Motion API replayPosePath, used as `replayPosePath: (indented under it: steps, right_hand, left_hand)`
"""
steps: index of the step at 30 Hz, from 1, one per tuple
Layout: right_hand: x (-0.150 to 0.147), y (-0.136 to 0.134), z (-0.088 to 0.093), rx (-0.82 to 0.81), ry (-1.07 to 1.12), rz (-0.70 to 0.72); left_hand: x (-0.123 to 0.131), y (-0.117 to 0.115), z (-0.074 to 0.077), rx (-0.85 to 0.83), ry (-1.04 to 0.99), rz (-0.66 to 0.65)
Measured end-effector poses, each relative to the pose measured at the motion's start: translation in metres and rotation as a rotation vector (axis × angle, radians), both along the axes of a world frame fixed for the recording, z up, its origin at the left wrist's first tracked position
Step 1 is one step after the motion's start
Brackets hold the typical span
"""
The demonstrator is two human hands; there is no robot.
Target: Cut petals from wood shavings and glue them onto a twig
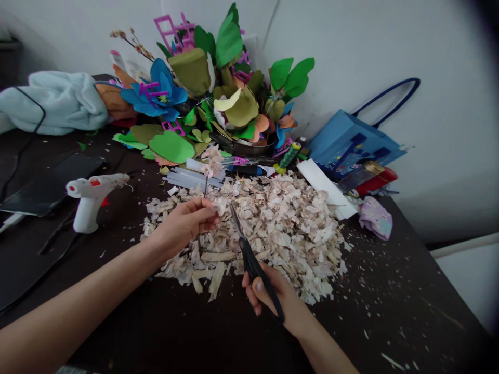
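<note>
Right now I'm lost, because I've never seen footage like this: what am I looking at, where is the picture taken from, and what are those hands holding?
No machine is involved here. This single picture comes from a camera worn on a person's head, looking forward and down, so the two bare arms reaching in from below are that person's own. The left hand holds a small pale flower on a thin stem. The right hand grips black-handled scissors, with the blades pointing up toward that flower. Under both hands, a heap of pale wood shavings covers a dark table. A white glue gun lies to the left, and a large bunch of colourful paper flowers stands behind the heap.
</note>
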State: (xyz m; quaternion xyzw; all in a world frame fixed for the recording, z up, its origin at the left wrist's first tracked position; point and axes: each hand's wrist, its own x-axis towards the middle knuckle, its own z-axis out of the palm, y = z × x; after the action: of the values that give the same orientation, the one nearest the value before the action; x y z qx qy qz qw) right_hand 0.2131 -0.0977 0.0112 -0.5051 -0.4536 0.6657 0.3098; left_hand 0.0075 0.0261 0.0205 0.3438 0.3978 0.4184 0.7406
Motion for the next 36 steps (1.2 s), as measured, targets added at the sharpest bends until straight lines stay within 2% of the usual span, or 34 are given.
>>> replayPosePath:
  steps: [18,22,26,31,36]
  right_hand:
    - [0.0013,0.0,0.0009,0.049,-0.037,0.005]
    - [0.0042,-0.0015,0.0015,0.087,-0.029,-0.01]
    - [0.0045,-0.004,0.0022,0.1,-0.013,0.035]
    - [0.0022,-0.004,0.0039,0.09,-0.064,0.061]
    - [0.0028,-0.0035,0.0035,0.081,-0.104,0.085]
  left_hand:
    - [0.0029,-0.0025,0.0024,-0.011,0.062,0.037]
    - [0.0023,-0.0029,-0.0003,0.04,0.094,0.023]
    - [0.0015,-0.003,-0.0018,0.132,0.171,0.005]
    - [0.0019,-0.0037,0.0029,0.267,0.271,0.006]
    - [0.0027,-0.0059,0.0056,0.301,0.284,-0.009]
